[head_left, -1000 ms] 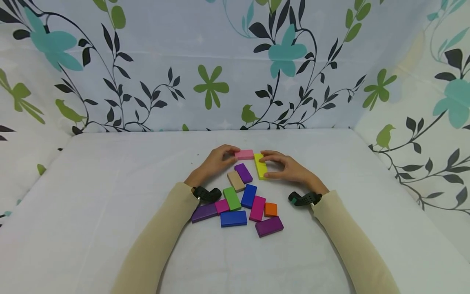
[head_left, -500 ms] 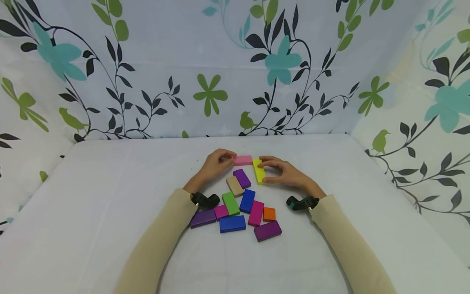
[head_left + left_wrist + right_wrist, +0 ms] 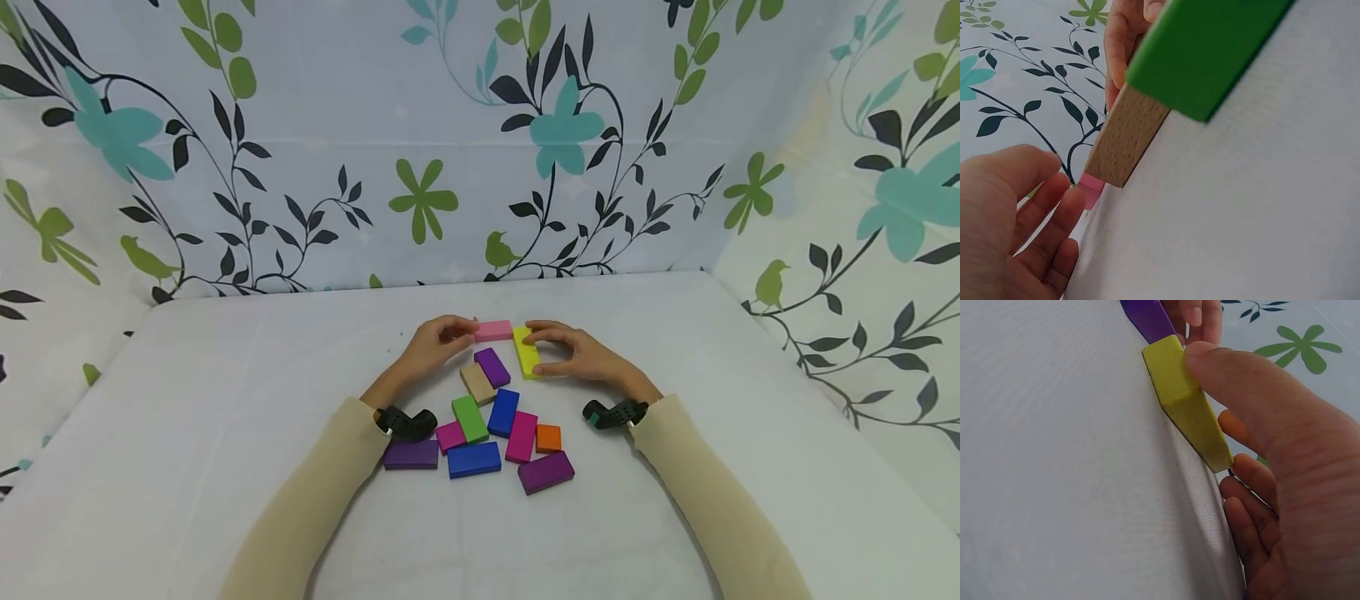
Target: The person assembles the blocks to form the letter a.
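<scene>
At the far end of the arrangement, a pink block [image 3: 492, 332] lies crosswise with its right end by the top of a yellow block [image 3: 527, 352]. My left hand [image 3: 435, 343] is at the pink block's left end; in the left wrist view its loosely bent fingers come right up to the pink block [image 3: 1090, 190], with the thumb apart. My right hand [image 3: 581, 354] holds the yellow block lengthwise, thumb on the near end and a finger at the far end. In the right wrist view the thumb presses the yellow block [image 3: 1182, 381]. A purple block [image 3: 492, 367] lies between the hands.
Nearer me lie a wooden block [image 3: 477, 383], a green block [image 3: 470, 418], two blue blocks, two magenta blocks, an orange block [image 3: 548, 438] and two more purple blocks. The leftmost purple block [image 3: 411, 455] is beside the left wrist's black band [image 3: 407, 423]. A patterned cloth hangs behind the table.
My left hand has drawn slightly left along the pink block's end. The leftmost purple block has turned from slanted to nearly level. My right hand keeps its hold on the yellow block.
</scene>
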Available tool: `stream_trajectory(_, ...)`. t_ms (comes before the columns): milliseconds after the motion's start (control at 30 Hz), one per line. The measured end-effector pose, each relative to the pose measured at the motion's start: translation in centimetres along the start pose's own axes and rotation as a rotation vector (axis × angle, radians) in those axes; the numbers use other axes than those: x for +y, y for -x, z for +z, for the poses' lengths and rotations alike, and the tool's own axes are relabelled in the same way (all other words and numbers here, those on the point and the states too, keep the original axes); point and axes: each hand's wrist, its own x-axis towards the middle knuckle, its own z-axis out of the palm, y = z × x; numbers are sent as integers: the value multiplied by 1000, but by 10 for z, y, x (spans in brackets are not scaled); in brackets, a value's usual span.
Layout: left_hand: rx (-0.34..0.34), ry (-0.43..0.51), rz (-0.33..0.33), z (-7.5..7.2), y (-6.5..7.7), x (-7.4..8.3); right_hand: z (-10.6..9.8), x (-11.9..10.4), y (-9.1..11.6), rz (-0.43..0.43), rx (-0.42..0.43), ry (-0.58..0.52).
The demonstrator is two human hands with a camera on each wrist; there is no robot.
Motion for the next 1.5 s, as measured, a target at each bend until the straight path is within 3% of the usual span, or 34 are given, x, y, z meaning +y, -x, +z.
stream_trajectory(233,-124,13,-3,-6,3,1,-5,-22,7,-38,-5,-7)
stream_trajectory(567,-293,35,85,-12,4,1,-5,-24,5,-23,2,-2)
stream_trajectory(733,-374,40,91,-15,5,2,-5,-24,5,-23,2,-3)
stream_trajectory(967,-441,43,108,-17,5,4,-5,-25,5,-17,-1,-4)
stream_trajectory(1267,-530,-56,81,-17,3,3,-5,-25,7,-22,-7,-7)
stream_trajectory(1500,-555,-83,146,-17,3,2,-3,-24,7,-19,1,-9)
